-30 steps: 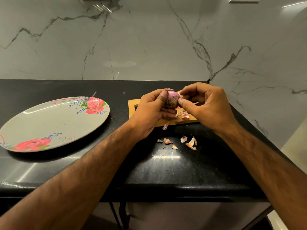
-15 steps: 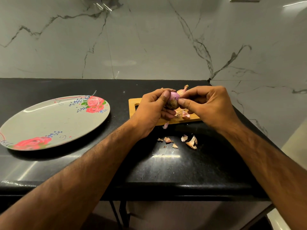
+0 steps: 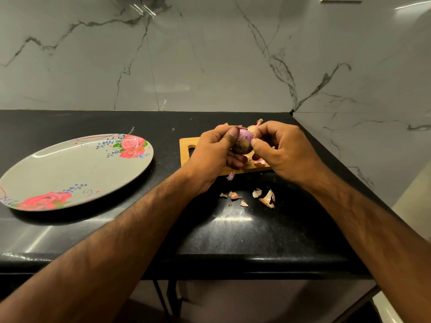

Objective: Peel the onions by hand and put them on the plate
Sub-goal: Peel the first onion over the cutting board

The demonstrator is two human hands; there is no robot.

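Both hands meet over the far end of a wooden cutting board (image 3: 186,148) and grasp one small purple onion (image 3: 245,140) between them, lifted off the board. The left hand (image 3: 213,155) cups the onion from the left, its fingers curled beneath and its thumb lying over the top. The right hand (image 3: 285,150) closes in from the right, fingers curled, with its thumb tip pressed to the onion's side just beside the hairy root end, which faces the camera. Another onion (image 3: 255,127) with a dry stalk shows just behind the hands. Loose peel scraps (image 3: 267,198) lie on the black worktop (image 3: 233,231) near the board's front edge, and more lie on the board under the hands. A floral plate (image 3: 70,176) lies flat on the worktop, well to the left of the board.
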